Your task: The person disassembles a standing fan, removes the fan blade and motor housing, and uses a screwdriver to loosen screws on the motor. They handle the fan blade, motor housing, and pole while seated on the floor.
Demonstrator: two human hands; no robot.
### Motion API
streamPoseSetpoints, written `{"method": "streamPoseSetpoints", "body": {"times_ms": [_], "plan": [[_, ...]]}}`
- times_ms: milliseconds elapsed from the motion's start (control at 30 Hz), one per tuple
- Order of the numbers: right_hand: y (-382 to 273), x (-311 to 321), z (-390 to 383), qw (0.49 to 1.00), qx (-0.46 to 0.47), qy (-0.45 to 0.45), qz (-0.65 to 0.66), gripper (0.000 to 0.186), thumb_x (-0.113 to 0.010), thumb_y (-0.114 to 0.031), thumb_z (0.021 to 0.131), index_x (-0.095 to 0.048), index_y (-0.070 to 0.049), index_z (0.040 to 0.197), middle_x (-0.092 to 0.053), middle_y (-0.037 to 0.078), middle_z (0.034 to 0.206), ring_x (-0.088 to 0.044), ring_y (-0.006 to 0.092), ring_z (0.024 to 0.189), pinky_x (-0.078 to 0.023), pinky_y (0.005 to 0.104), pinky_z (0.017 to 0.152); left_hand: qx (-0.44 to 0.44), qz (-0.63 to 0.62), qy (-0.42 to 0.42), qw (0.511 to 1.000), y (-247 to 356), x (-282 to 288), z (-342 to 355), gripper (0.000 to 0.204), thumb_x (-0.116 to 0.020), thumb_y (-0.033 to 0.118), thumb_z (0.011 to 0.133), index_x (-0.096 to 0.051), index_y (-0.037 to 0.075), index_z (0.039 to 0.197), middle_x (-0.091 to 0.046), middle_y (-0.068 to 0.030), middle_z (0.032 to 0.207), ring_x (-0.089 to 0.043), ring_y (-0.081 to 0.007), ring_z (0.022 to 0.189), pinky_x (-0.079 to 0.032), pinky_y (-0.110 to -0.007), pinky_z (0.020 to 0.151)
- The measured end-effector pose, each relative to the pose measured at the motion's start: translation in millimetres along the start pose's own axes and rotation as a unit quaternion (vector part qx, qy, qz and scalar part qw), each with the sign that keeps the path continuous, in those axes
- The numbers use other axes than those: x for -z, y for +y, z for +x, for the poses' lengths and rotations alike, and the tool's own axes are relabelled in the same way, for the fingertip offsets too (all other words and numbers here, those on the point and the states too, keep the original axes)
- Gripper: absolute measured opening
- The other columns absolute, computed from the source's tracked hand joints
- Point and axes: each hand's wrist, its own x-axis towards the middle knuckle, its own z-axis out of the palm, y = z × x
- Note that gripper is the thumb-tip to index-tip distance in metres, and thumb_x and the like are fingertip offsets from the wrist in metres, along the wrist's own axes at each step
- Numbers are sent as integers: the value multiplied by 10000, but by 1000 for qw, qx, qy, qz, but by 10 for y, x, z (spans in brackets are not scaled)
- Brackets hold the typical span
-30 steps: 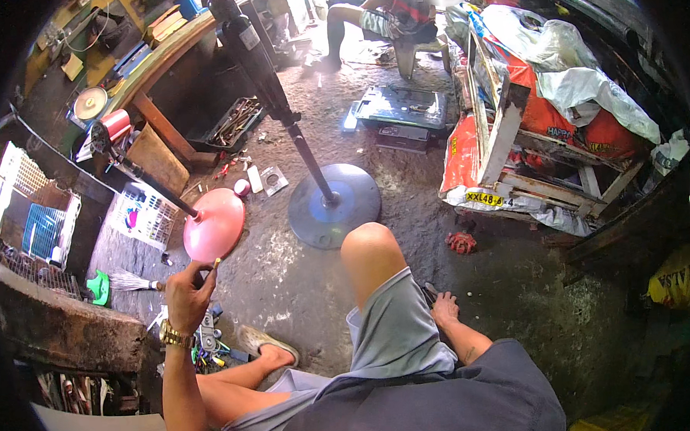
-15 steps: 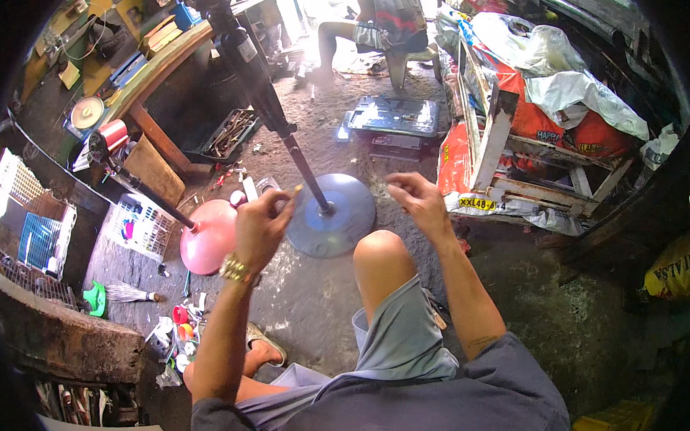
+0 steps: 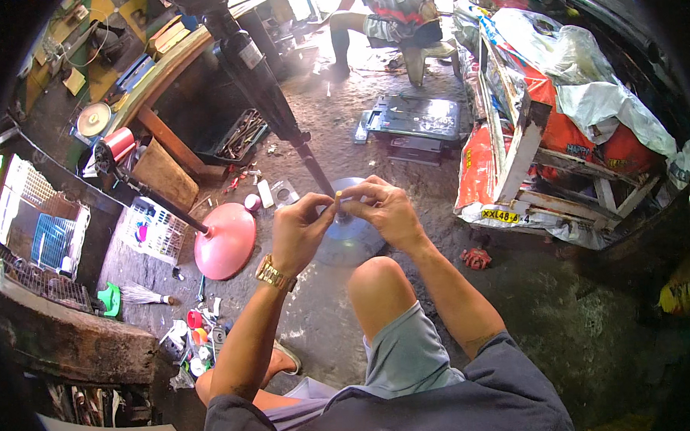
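My left hand [image 3: 299, 231], with a gold watch [image 3: 275, 274] on its wrist, pinches a small, thin yellowish piece [image 3: 339, 195] whose kind I cannot make out. Against that piece, my right hand [image 3: 390, 217] closes thumb and fingers from the other side, so the two hands' fingertips meet. Most of the piece is hidden by the fingers. Directly behind the hands stands a black pole [image 3: 261, 92] on a round grey-blue base [image 3: 352, 250], like a pedestal fan's stand; my hands cover part of it.
To the left are a stand with a round pink base [image 3: 224, 244], a white basket [image 3: 153, 224] and loose plastic parts [image 3: 200, 337]. A tray of tools [image 3: 241, 135] lies beyond. A dark flat appliance [image 3: 414, 120], a seated person [image 3: 398, 17] and a bag-laden wooden frame [image 3: 523, 154] stand farther off.
My right hand has moved left and my left hand right, so they now meet at the small yellowish piece. The view has shifted slightly.
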Motion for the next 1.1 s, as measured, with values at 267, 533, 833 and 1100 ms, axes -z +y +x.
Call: {"method": "streamPoseSetpoints", "body": {"times_ms": [267, 533, 833, 1100], "plan": [[31, -65, 131, 1000, 20, 11, -12, 225, -786, -152, 804, -750, -68, 1009, -649, 69, 951, -580, 133, 743, -487, 279, 680, 12, 35, -2, 999, -89, 167, -81, 199, -731, 143, 874, -712, 51, 1049, -528, 5, 572, -440, -54, 520, -349, -260, 473], [-1205, 193, -240, 913, 368, 64, -167, 174, -782, -28, 717, -715, -53, 875, -596, 50, 875, -567, 144, 666, -456, 262, 577, 59, 228, -32, 971, -1034, 1248, -634, 307, -718, 317, 866, -722, 72, 1050, -672, -143, 698, -662, -259, 636, -510, -380, 626], [-1921, -353, -642, 871, 484, -88, 10, 225, -767, -100, 639, -726, -82, 859, -615, 55, 851, -512, 161, 582, -383, 294, 460, 298, 254, -18, 920, -2113, 2157, -1625, 326, -714, 343, 844, -739, 70, 1022, -713, -150, 783, -693, -265, 712, -534, -380, 709], [-1866, -714, -465, 772, 615, -135, 90, 229, -770, -95, 624, -745, -91, 852, -614, 67, 892, -505, 183, 663, -340, 314, 491, 291, 229, -46, 927, -2201, 1994, -1572, 349, -694, 352, 852, -727, 57, 1036, -703, -175, 784, -692, -287, 731, -527, -389, 724]]}}
